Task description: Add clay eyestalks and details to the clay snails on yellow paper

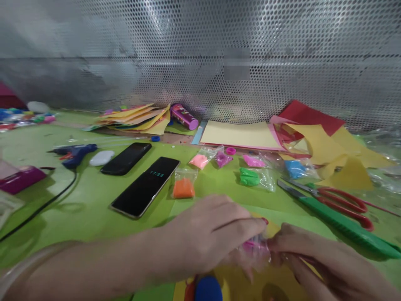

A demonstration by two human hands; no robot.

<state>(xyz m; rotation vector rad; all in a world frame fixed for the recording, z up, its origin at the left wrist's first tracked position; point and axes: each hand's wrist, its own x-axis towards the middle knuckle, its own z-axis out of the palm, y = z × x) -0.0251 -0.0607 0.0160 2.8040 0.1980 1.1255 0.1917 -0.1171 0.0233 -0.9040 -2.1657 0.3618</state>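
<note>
Between my two hands is a small clear plastic bag with something pink in it, a little blurred. My left hand reaches in from the left, its fingers closed on the bag's left side. From the right, my right hand pinches the bag's other edge. Under the hands lies a yellow sheet, with a round blue piece at its left part. Just beyond my left hand sits a bag of orange clay.
Two phones lie left of centre, near a glue gun with its cord. Bags of green clay and blue clay are beyond the hands. Red-handled scissors and a green cutter lie right. Paper sheets line the back.
</note>
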